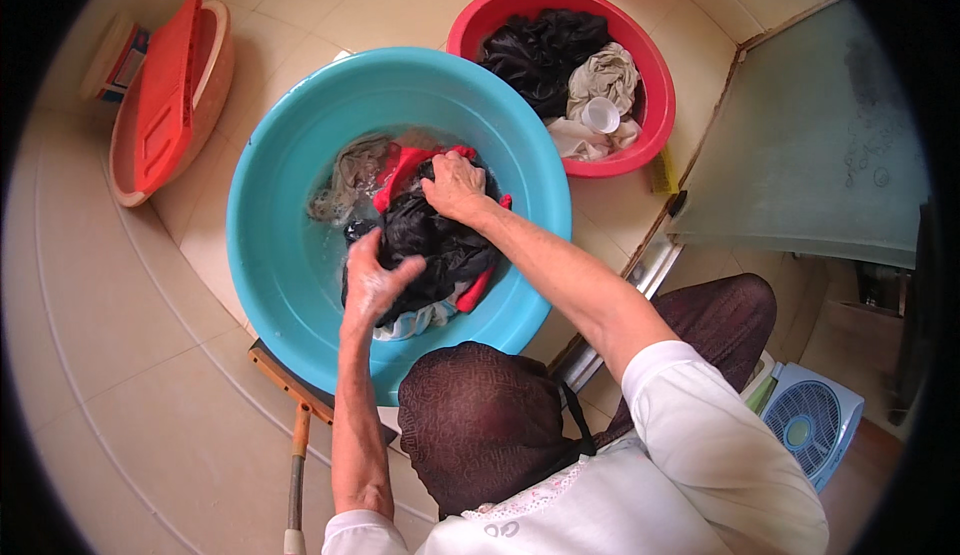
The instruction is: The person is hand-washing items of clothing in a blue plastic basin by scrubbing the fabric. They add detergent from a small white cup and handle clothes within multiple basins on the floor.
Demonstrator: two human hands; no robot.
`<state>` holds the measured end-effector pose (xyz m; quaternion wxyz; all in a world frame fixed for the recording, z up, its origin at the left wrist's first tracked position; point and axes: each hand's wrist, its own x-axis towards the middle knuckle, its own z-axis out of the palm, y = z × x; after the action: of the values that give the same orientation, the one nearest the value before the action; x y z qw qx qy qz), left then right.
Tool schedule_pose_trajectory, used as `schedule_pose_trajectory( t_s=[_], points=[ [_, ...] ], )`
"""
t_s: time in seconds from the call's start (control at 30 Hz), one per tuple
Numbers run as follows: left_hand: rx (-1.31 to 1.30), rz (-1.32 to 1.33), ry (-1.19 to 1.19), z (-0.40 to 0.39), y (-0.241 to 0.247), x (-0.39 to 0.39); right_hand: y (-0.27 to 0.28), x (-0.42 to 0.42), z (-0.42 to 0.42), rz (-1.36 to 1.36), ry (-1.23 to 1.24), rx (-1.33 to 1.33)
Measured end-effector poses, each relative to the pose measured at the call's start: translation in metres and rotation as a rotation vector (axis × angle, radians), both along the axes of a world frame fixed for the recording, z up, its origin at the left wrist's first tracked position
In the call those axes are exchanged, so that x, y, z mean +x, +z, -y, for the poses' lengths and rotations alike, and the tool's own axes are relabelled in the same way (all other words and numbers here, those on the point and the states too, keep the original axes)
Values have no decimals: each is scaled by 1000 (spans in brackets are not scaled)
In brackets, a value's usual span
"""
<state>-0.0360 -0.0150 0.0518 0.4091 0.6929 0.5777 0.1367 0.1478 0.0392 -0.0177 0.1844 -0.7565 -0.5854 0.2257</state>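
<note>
A large turquoise plastic basin (281, 172) stands before me with wet laundry in shallow, slightly foamy water. Heaped in its middle is a black cloth garment (420, 236). My right hand (457, 184) has its fingers curled into the far edge of the black cloth, beside a red fabric piece (401, 172). Over the near left side of the heap, my left hand (379, 277) is spread and blurred, thumb apart from the fingers, with suds on it. Grey-brown wet cloth (356, 172) lies at the far left of the heap, and blue-and-white cloth (420, 321) shows at its near edge.
A red basin (660, 97) at far right holds dark and beige clothes and a white cup (600, 115). Leftward, a red washboard (161, 105) leans in a pinkish basin (217, 67). A squeegee (300, 427), a frosted glass door (795, 142) and a blue fan (810, 424) are nearby.
</note>
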Motion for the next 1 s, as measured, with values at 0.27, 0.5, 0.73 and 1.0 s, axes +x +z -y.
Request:
schedule_pose_trajectory(
  t_s=[0.27, 0.5, 0.73, 1.0],
  points=[
    [-502, 1077, 709, 4, -30, -28, 66, -36, 20, -529, -86, 122],
    [-221, 1157, 734, 9, -35, -4, 108, -104, 65, -364, 435, 567],
    [-399, 1069, 863, -1, 5, -7, 62, -5, 6, -313, 135, 18],
    [255, -222, -1, 3, -6, -22, 58, -1, 63, 234, 821, -187]
  ],
)
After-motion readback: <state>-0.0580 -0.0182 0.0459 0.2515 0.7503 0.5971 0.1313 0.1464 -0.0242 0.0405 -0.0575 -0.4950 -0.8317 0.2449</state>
